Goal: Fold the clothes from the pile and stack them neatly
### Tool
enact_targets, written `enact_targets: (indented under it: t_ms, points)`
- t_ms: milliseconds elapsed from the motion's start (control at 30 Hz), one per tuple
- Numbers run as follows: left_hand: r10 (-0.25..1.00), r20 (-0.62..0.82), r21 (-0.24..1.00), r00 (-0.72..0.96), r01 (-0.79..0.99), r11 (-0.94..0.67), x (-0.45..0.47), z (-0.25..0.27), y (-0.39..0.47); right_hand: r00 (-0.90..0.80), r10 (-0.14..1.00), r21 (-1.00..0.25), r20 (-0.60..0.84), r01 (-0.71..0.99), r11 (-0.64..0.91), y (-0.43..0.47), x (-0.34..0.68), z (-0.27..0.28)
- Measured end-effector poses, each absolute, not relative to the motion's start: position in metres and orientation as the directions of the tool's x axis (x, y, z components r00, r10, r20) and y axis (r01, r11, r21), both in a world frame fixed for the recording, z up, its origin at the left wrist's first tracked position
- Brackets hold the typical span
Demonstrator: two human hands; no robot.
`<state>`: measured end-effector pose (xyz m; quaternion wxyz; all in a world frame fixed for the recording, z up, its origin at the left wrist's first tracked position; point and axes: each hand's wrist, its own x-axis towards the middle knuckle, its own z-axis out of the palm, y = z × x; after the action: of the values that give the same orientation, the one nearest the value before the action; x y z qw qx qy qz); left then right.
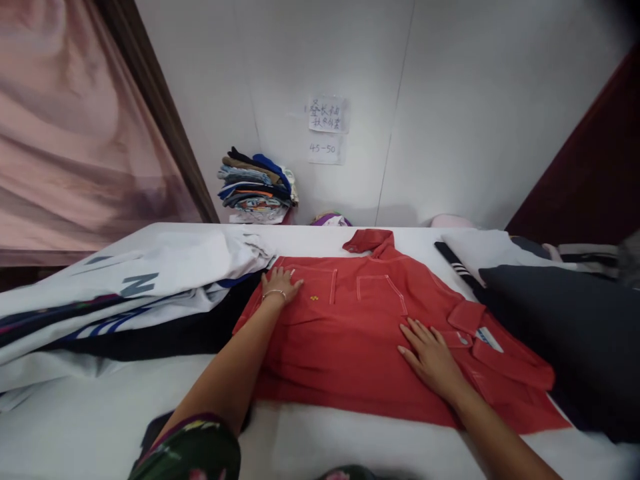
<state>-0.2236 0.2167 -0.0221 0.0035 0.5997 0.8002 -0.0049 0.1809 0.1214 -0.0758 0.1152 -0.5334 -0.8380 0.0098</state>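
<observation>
A red long-sleeved shirt [345, 340] with white stitching lies spread on the white table [310, 443], its collar pointing right and one cuff folded out at the far side. My left hand [281, 287], with a bracelet at the wrist, rests flat on the shirt's left end near a stitched pocket, fingers spread. My right hand [429, 350] lies flat on the shirt's chest, just left of the collar, fingers extended. Neither hand grips the cloth. The shirt's near sleeve cannot be made out.
White and dark clothes [165, 280] are heaped on the left. Dark garments [565, 327] lie close to the collar on the right. Behind the table's far edge stands a folded clothes stack [257, 187] by the wall. A paper sign [327, 115] hangs above.
</observation>
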Motion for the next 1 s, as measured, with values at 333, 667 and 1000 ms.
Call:
enact_targets:
  t_ms: [333, 667, 1000]
  points:
    - [0.962, 0.008, -0.013, -0.272, 0.962, 0.272, -0.221, -0.021, 0.217, -0.203, 0.949, -0.675, 0.243, 0.667, 0.316, 0.182, 0.205, -0.034]
    - [0.961, 0.034, -0.008, -0.276, 0.961, 0.276, -0.223, -0.030, 0.219, 0.049, 0.981, -0.562, 0.187, 0.824, 0.066, 0.353, 0.197, -0.004]
    - [0.958, 0.060, -0.017, -0.279, 0.960, 0.281, -0.226, -0.036, 0.221, -0.055, 0.996, -0.386, 0.068, 0.919, 0.077, 0.419, 0.162, 0.000]
